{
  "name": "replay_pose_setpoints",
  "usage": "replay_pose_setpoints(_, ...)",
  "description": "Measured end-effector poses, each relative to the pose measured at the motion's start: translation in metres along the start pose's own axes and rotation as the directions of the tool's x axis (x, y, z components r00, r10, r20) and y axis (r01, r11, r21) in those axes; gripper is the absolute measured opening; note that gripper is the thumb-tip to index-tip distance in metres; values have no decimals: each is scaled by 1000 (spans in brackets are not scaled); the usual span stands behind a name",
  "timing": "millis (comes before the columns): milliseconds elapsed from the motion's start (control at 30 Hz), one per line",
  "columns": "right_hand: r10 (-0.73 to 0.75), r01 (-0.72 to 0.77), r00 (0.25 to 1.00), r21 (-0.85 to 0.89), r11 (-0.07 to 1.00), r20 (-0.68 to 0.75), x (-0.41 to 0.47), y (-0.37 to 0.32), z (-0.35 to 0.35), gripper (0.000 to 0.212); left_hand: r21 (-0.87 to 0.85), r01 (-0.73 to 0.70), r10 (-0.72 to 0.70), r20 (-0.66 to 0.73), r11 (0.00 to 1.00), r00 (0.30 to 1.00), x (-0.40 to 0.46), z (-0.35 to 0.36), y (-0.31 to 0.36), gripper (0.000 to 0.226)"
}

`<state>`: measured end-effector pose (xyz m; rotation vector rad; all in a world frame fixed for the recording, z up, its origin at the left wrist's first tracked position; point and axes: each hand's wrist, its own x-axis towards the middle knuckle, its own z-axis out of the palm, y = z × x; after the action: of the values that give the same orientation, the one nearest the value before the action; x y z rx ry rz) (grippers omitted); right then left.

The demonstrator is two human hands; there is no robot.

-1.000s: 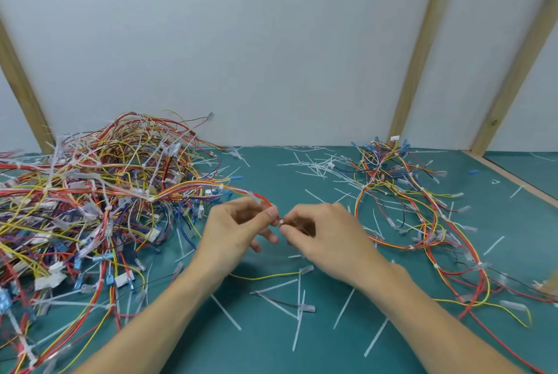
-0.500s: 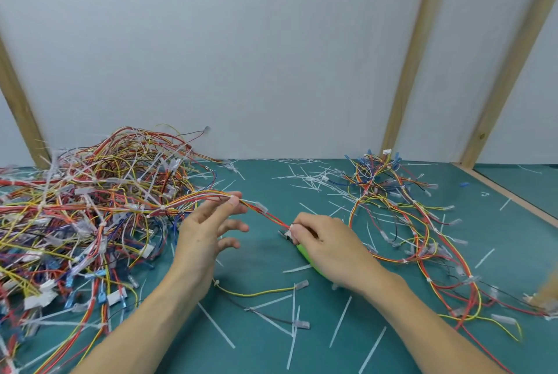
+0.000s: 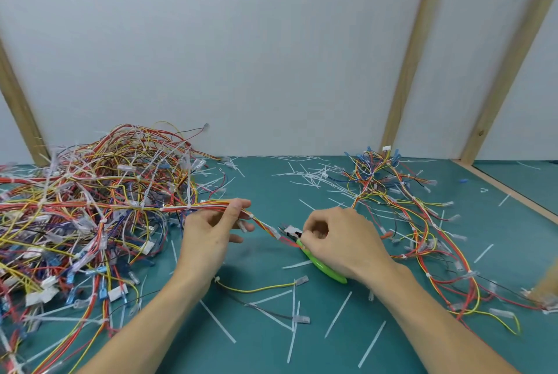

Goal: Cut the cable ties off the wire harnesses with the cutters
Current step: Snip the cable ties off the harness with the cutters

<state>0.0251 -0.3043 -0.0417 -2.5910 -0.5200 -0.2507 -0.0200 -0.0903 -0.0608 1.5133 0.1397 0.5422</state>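
My left hand (image 3: 211,231) pinches a red, orange and yellow wire harness (image 3: 208,206) that runs out of the big pile at the left. A white cable tie (image 3: 241,225) sticks out of the harness just past my fingers. The harness end with its white connector (image 3: 291,231) lies on the mat between my hands. My right hand (image 3: 338,243) curls around the green-handled cutters (image 3: 321,266), which lie low on the mat with their tip near the connector.
A large tangle of tied harnesses (image 3: 84,213) fills the left of the green mat (image 3: 265,340). A smaller heap of wires (image 3: 407,210) lies at the right. Cut white tie pieces (image 3: 308,174) litter the mat. A white wall with wooden posts stands behind.
My hands have drawn apart. The left hand slid back along the harness toward the pile, and the right hand left the harness and took hold of the green cutters on the mat.
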Motion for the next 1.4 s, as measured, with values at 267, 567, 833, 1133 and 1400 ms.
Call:
replay_pose_setpoints(267,-189,206,975,150,967,-121,-11,-26,10,31,-46,66,-61,102,997,993,-10,11,0,12)
replay_pose_setpoints(567,-117,121,993,228,966,-32,-8,-22,15,11,25,124,-126,197,992,972,-13,12,0,31)
replay_pose_setpoints(833,-12,-57,988,435,899,154,-2,-17,16,22,-317,210,-174,140,925,975,-4,3,9,35)
replay_pose_setpoints(1133,84,-165,977,452,877,195,6,-3,4,36,-179,81,-70,69,980,995,-1,-1,9,22)
replay_pose_setpoints(1400,160,-83,959,-308,948,235,6,15,1,63,-124,45,-33,91,991,995,-2,-4,9,24)
